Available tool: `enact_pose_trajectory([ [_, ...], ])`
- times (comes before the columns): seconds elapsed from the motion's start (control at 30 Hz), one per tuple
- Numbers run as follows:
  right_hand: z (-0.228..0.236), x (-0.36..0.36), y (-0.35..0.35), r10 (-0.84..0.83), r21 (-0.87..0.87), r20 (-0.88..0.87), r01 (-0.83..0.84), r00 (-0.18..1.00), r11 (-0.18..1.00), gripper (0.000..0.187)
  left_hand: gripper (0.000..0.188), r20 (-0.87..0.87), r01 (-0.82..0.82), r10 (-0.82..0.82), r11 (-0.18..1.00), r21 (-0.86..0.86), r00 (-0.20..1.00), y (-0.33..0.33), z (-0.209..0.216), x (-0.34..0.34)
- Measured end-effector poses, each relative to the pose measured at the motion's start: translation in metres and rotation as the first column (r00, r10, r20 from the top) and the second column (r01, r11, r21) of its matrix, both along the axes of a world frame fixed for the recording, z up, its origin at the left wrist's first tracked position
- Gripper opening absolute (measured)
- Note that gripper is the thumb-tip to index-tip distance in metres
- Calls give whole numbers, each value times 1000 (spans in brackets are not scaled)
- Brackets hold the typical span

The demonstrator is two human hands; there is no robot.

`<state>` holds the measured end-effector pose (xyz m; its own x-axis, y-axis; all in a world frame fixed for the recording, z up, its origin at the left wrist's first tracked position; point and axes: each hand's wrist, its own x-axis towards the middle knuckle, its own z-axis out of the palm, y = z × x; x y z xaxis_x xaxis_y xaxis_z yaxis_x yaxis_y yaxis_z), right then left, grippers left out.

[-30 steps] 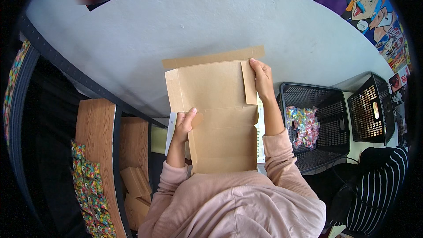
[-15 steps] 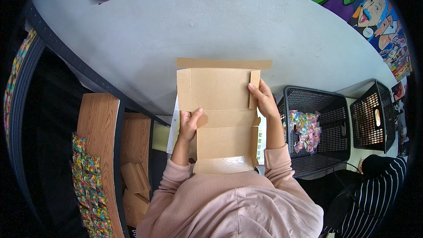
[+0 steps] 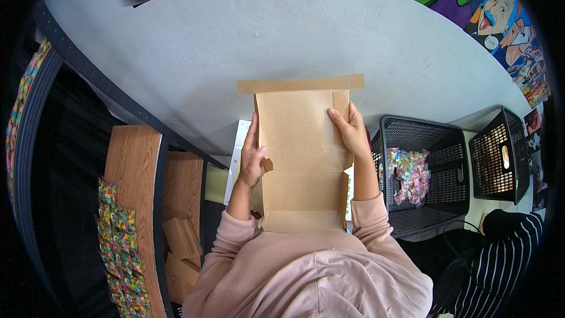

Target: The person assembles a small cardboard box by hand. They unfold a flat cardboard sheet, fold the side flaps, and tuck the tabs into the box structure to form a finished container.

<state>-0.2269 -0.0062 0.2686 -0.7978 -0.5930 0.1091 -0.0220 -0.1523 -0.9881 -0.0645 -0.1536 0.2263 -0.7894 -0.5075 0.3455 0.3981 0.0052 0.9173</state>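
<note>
Left hand [image 3: 253, 159] and right hand [image 3: 351, 132] each grip a side of the flat cardboard box [image 3: 300, 159], near the basket [image 3: 421, 135].

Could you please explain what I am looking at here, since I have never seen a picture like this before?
No machine is involved: a person wears a wide fisheye camera on the head, looking down at their own hands. That lens is why the picture is round and straight edges bend. The pink sleeves at the bottom are the person's own arms.

Both hands hold a flat brown cardboard box blank, unfolded and creased, above a pale grey table. The left hand grips its left edge, and the right hand grips the right edge, folding in a side flap.

To the right stand two black mesh baskets; the nearer basket holds colourful wrapped sweets, and the farther basket sits beside it. More folded cardboard lies lower left.
</note>
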Motion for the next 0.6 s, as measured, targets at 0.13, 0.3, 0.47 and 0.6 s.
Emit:
enact_pose_trajectory([
  [0.13,-2,-2,-1,8,18,29,-8,1000,1000,34,56,-255,295,-229,920,259,939,-37,-21,-1],
  [0.3,-10,-5,-6,39,-61,7,-39,999,997,35,52,-152,352,-318,850,391,936,-56,-19,-14],
  [0.47,-6,-4,-5,7,43,-10,-6,1000,999,35,53,223,87,-86,996,5,971,-44,5,-28],
  [0.6,-4,-2,-4,16,-26,-9,-16,1000,1000,35,44,338,38,-6,995,-89,941,-42,12,-30],
])
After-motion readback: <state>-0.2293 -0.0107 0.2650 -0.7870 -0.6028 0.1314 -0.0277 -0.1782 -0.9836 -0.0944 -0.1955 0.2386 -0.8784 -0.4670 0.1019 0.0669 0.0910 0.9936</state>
